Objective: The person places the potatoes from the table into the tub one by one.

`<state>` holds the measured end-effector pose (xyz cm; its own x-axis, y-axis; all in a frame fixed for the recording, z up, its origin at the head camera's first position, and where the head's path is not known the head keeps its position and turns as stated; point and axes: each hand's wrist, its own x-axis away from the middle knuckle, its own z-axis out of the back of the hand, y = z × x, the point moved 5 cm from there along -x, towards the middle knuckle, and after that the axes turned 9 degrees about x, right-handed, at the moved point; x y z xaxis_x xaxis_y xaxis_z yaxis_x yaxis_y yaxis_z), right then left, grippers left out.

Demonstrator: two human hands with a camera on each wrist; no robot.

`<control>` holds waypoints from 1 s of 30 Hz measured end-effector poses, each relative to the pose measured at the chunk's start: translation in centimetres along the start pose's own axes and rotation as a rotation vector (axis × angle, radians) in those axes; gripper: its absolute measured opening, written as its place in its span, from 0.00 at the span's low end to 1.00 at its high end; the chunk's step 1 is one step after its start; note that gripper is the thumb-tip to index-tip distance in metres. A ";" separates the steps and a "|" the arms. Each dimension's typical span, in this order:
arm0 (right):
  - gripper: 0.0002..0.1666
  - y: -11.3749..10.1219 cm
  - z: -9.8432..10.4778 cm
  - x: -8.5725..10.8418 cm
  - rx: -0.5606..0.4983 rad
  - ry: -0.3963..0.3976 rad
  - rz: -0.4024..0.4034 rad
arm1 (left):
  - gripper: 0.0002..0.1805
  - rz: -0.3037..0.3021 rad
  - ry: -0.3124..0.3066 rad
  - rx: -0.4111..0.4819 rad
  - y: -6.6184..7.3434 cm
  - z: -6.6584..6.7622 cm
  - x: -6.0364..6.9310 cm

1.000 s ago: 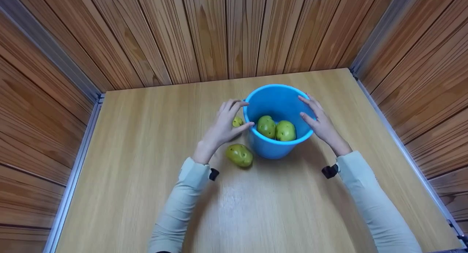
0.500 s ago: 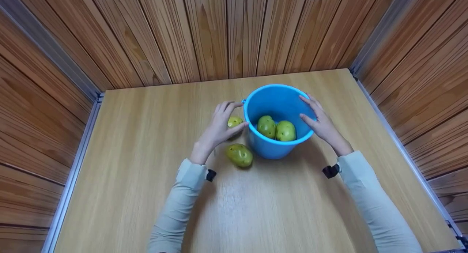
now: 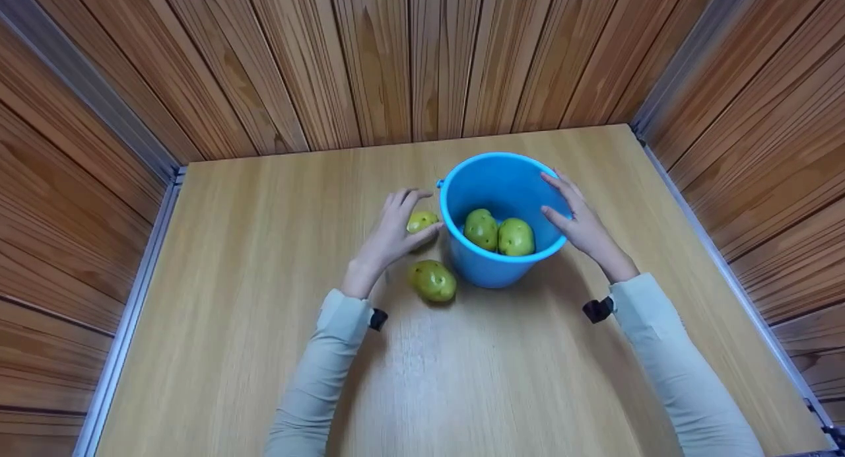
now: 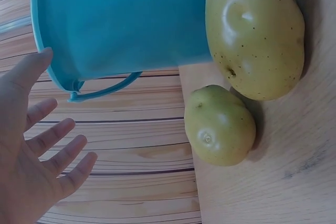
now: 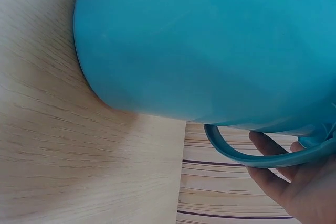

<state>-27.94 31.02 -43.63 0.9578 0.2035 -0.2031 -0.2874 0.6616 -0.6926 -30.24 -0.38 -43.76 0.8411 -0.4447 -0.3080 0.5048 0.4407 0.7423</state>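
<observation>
In the head view a blue bucket (image 3: 494, 272) stands upright on the table with two greenish potatoes inside, a left potato (image 3: 481, 230) and a right potato (image 3: 515, 236). My right hand (image 3: 581, 226) grips the bucket's right rim, thumb and a finger over the edge. In the right wrist view, other fingers lie outside, behind the bucket's handle (image 5: 262, 160). My left hand (image 3: 391, 236) hovers left of the bucket, fingers spread and holding nothing. A potato (image 3: 422, 222) lies beyond its thumb, partly hidden. Another potato (image 3: 433, 281) rests in front of the bucket's left side.
The wooden table (image 3: 264, 279) is bounded by plank walls at the back (image 3: 383, 61) and both sides. Metal rails (image 3: 142, 298) run along its side edges.
My left hand has drawn back leftward from the bucket's left rim, exposing more of the rim and the handle joint. The right hand and the bucket have stayed nearly still.
</observation>
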 end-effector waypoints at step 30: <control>0.35 -3.9 0.7 0.6 -0.033 0.000 -0.020 | 0.32 0.079 -0.015 -0.014 -3.3 -1.0 0.0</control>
<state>-26.20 29.09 -40.53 0.9635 0.1901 -0.1887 -0.2674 0.6413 -0.7192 -31.68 -1.03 -46.82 0.8754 -0.4198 -0.2397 0.4397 0.4854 0.7557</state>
